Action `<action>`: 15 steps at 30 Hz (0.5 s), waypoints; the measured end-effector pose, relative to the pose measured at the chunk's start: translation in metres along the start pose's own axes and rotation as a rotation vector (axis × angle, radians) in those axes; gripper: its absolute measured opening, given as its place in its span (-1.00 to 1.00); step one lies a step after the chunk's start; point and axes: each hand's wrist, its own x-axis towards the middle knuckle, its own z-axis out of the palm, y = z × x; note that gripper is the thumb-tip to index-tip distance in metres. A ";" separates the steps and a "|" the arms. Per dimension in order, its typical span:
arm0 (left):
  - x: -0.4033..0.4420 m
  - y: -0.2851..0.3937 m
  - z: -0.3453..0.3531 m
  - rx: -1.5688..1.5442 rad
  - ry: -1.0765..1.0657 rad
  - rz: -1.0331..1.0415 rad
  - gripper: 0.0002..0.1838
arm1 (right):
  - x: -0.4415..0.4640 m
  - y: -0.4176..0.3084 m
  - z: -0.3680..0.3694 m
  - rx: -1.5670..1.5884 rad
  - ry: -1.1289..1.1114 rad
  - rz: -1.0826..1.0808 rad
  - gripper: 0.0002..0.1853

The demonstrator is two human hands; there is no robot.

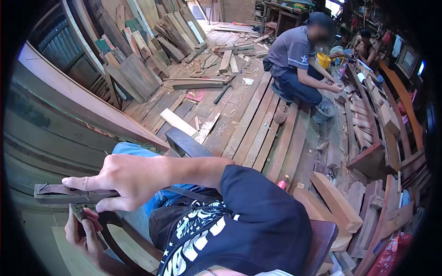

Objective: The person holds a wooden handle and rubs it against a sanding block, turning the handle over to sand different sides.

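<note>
My right hand [126, 179] reaches across from the right, wrapped over a dark wooden bar [55, 198], its index finger stretched along the top and its thumb at the lower edge. A thin nail-like piece [43, 186] lies at the bar's far end. Just below, my left hand [87, 234] pinches a small greenish-brown piece [79, 212] between thumb and fingers, close to the bar's underside. Beneath both hands curves a dark wooden armrest-like part [113, 239].
A person [299, 62] crouches on the slatted planks beside a bucket [323, 110]; another person [364, 48] sits farther back. Boards [138, 76] lean at the upper left. Offcuts and a hammer [223, 93] lie on the floor; timber blocks [336, 202] are piled at right.
</note>
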 end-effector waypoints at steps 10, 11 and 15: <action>0.002 0.003 0.001 0.012 -0.015 -0.039 -0.53 | 0.000 0.003 0.002 0.027 -0.002 0.009 -0.19; 0.002 0.003 0.002 0.035 -0.010 -0.036 -0.52 | 0.000 0.001 0.001 0.026 -0.002 0.008 -0.19; 0.002 0.004 0.003 0.048 0.005 -0.023 -0.51 | 0.000 -0.003 -0.001 0.039 -0.052 0.134 -0.26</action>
